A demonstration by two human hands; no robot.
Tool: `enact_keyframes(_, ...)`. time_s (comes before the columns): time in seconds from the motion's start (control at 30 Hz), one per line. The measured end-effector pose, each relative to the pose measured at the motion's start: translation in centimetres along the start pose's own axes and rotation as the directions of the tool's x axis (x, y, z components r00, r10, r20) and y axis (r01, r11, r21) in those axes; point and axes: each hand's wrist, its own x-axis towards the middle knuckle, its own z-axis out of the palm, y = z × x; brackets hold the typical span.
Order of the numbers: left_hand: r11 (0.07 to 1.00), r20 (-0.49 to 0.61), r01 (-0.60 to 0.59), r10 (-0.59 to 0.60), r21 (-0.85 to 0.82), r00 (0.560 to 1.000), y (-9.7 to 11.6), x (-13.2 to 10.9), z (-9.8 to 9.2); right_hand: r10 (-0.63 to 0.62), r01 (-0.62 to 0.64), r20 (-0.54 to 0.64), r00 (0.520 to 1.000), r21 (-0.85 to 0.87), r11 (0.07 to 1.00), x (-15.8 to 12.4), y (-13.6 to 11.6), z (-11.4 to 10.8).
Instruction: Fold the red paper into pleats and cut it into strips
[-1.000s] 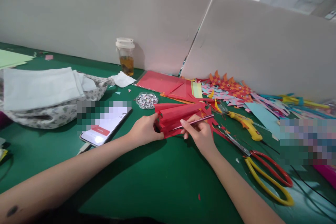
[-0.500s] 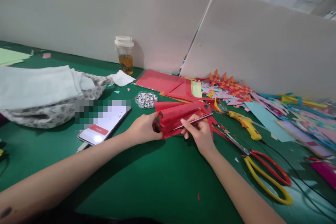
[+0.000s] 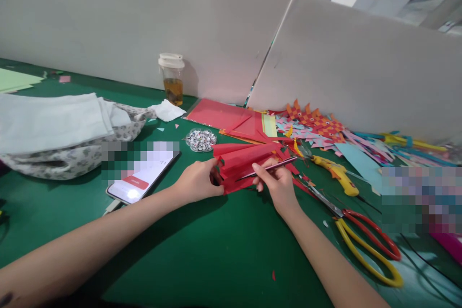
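Folded red paper (image 3: pixel 240 160) with several pleats is held just above the green table (image 3: pixel 224 255). The fingers of my left hand (image 3: pixel 202 179) pinch its left end. In my right hand (image 3: pixel 276 180) is a thin dark pencil-like stick (image 3: pixel 279 164), slanting up to the right, its lower tip at the paper's lower fold. Behind the paper a round clear dish of googly eyes (image 3: pixel 201 140) sits beside flat red sheets (image 3: pixel 224 118).
Large scissors (image 3: pixel 361 231) and a yellow glue gun (image 3: pixel 337 173) lie at the right, near paper strips (image 3: pixel 306 130). A phone (image 3: pixel 144 178), a patterned cloth bag (image 3: pixel 65 159) and a lidded cup (image 3: pixel 172 82) are at the left.
My right hand and the stick have shifted slightly to the right along the red paper. My left hand keeps its hold. The whole view has moved a little.
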Motion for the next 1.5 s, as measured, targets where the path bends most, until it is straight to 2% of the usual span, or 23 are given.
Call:
enact_keyframes(0.13,1.0,-0.009,0.011,-0.011,0.008,1.0,0.0,0.0,0.1,0.015,-0.018,0.12,0.993,0.019,1.0,-0.5,-0.1,1.0)
enact_keyframes(0.2,1.0,-0.011,0.009,-0.009,0.003,1.0,-0.1,0.0,0.1,0.019,-0.019,0.109,0.994,0.001,1.0,-0.4,0.0,0.9)
enact_keyframes(0.37,1.0,-0.009,0.011,-0.011,0.009,1.0,-0.1,0.0,0.1,0.007,-0.007,-0.011,1.0,-0.007,1.0,0.0,0.0,0.1)
enact_keyframes(0.57,1.0,-0.011,0.013,-0.013,0.005,1.0,-0.1,-0.1,0.1,0.013,-0.014,0.111,0.994,0.012,1.0,-0.5,-0.1,0.9)
enact_keyframes(0.77,1.0,-0.006,0.021,-0.021,0.016,1.0,0.1,-0.1,-0.1,-0.003,0.003,0.002,1.0,-0.017,1.0,-0.2,0.0,0.3)
enact_keyframes(0.97,1.0,-0.012,0.015,-0.015,0.012,1.0,0.0,-0.1,0.1,-0.018,0.014,0.14,0.99,0.028,1.0,-0.7,0.0,1.1)
enact_keyframes(1.2,1.0,-0.003,0.018,-0.018,-0.004,1.0,-0.3,0.1,0.2,-0.004,0.003,0.028,1.0,0.026,1.0,-0.3,0.1,0.1)
enact_keyframes(1.37,1.0,-0.004,0.013,-0.013,-0.027,1.0,-0.3,0.0,0.2,-0.002,-0.004,0.132,0.991,0.047,0.999,-0.9,0.1,0.8)
enact_keyframes(1.5,1.0,-0.006,0.006,-0.006,-0.003,1.0,-0.3,0.0,0.2,0.011,-0.016,0.127,0.992,0.038,0.999,-0.7,0.2,0.9)
